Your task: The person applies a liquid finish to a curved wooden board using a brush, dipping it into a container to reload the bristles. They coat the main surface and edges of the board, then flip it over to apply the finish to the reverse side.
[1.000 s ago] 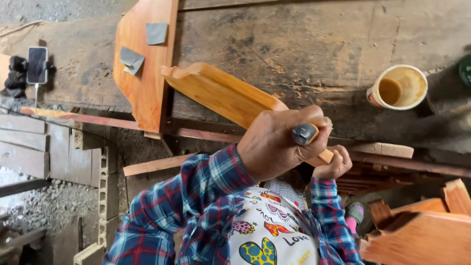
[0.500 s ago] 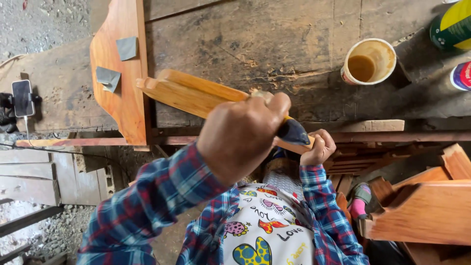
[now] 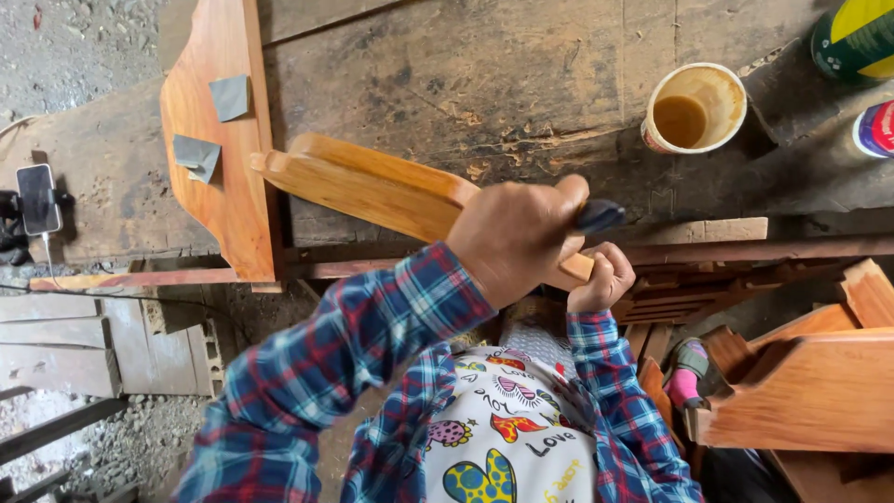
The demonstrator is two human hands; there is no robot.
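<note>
A long orange-brown wooden piece point(image 3: 372, 186) slants from the workbench toward my body. My left hand point(image 3: 517, 237) rests on top of its near end, shut on a small dark tool point(image 3: 598, 216) whose tip pokes out to the right. Just below, my right hand point(image 3: 603, 279) grips the piece's near end from underneath. The far end lies against a flat shaped wooden panel point(image 3: 219, 196), which carries two grey sandpaper scraps point(image 3: 229, 96).
A stained cup of brown liquid point(image 3: 694, 107) and two cans point(image 3: 857, 37) stand at the bench's right. More shaped wooden parts point(image 3: 801, 391) are stacked at lower right. A phone point(image 3: 39, 197) stands at the left. The worn bench top point(image 3: 484, 84) spreads behind.
My left hand slid left along the wooden piece, then back right toward its near end. The view shifted, bringing the cans into sight at the right.
</note>
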